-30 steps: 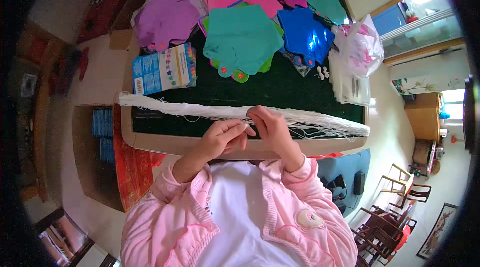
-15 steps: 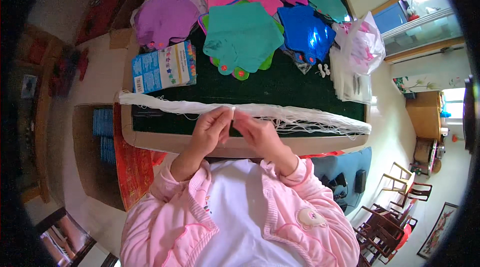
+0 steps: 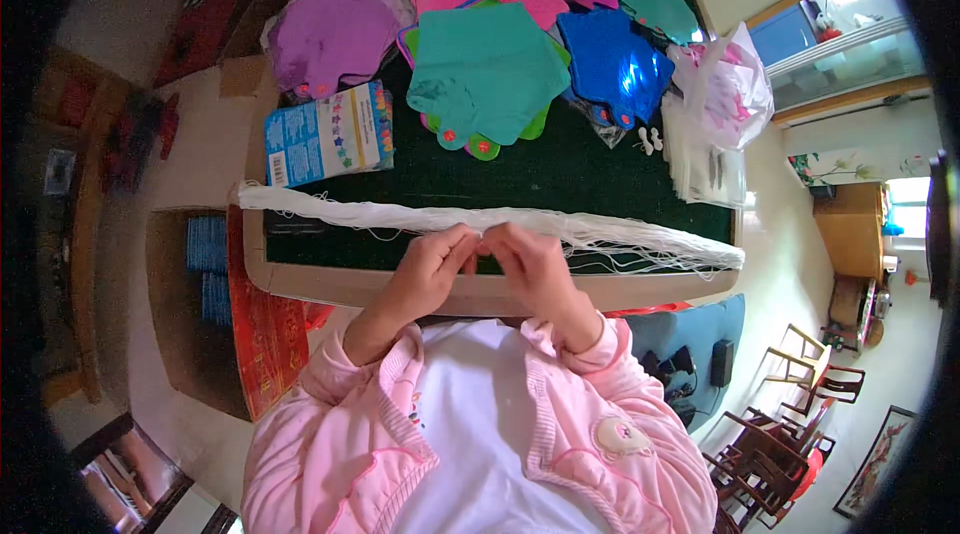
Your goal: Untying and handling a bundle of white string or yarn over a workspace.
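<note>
Dark green tabletop (image 3: 420, 182), white thread bundle (image 3: 590, 227) lying crosswise, right end nearer

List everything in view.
String bundle: one, white, table's near edge
Flat shaped pieces: several, multicoloured, table's far half
Packet: one, blue and white, table's left
Plastic bag: one, white and pink, table's right
Clear pouches: several, whitish, near bag
Small pieces: two, white, left of pouches
Table: one, dark green, centre
Box: one, brown, left of table
Packs: several, blue, inside box
Chairs: several, brown, lower right
Framed picture: one, pale, lower right
Left hand: one, pink-cuffed, at bundle
Right hand: one, pink-cuffed, at bundle
</note>
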